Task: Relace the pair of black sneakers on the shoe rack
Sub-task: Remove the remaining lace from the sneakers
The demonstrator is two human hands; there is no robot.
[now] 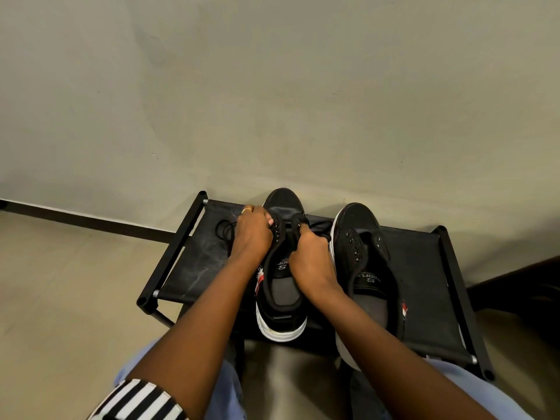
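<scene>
Threading soft, limp lace [225, 230] through left sneaker [280, 268] on rack [424, 268]: left hand [253, 234] pinching eyelet edge, right hand [309, 247] clenched on lace end. Best gripped near stiff tip.

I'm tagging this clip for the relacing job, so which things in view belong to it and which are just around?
Belongs to the job:
left sneaker
right sneaker
loose black lace
shoe rack
left hand
right hand

Just around:
wall
floor
dark skirting
</scene>
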